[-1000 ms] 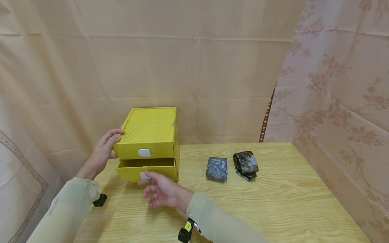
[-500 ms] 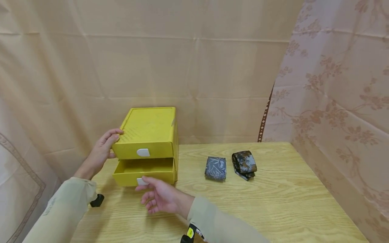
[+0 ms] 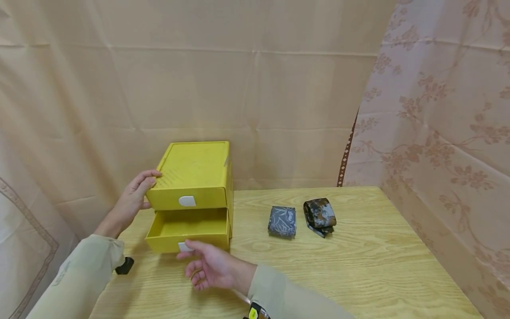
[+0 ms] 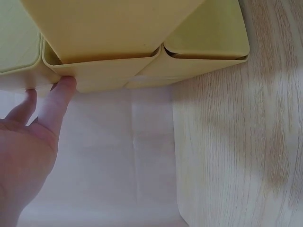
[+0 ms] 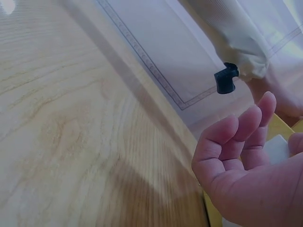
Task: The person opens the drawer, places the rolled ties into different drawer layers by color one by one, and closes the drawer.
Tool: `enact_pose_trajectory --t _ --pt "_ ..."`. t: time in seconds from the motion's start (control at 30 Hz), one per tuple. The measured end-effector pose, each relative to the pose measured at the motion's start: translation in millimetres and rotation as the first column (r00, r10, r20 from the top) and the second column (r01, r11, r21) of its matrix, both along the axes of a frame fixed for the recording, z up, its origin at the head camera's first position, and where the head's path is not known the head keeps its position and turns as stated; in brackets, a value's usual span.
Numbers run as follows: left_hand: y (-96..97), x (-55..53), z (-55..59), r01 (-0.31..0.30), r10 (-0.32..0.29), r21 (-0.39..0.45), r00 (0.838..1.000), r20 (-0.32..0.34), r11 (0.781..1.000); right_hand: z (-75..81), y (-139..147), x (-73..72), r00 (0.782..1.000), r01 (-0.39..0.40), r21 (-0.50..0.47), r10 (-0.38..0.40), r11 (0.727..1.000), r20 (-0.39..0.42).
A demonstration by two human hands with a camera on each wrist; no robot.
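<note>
A yellow two-drawer box stands at the left of the table; its upper drawer is closed. The lower drawer is pulled out, and its visible inside is bare. My right hand pinches the white pull tab on that drawer's front between thumb and index finger, the other fingers loosely bent below. At the box's upper left front corner rests my left hand, its fingers nearly straight. In the left wrist view, fingertips of the left hand press on the box's side.
On the wooden table, right of the box, lie a folded dark grey cloth with a pale leaf pattern and a rolled camouflage-patterned cloth. Beige curtains hang behind and at both sides.
The lower drawer has slid further out toward me as my right hand draws its tab. My left hand stays on the box corner.
</note>
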State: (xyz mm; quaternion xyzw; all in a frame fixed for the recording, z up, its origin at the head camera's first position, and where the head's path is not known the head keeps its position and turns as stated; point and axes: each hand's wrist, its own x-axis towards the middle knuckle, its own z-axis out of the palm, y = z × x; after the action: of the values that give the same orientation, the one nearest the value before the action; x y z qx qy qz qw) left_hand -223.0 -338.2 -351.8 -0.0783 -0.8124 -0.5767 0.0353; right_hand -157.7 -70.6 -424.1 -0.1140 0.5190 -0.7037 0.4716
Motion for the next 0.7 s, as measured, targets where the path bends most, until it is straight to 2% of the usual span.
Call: enact_pose_trajectory --t 0.7 --pt "1.4 0.8 -1.1 0.009 -0.009 0.02 1.0 -0.023 1.0 0.5 7.3 18.7 0.999 -0.033 -0.002 0.033 0.999 -0.011"
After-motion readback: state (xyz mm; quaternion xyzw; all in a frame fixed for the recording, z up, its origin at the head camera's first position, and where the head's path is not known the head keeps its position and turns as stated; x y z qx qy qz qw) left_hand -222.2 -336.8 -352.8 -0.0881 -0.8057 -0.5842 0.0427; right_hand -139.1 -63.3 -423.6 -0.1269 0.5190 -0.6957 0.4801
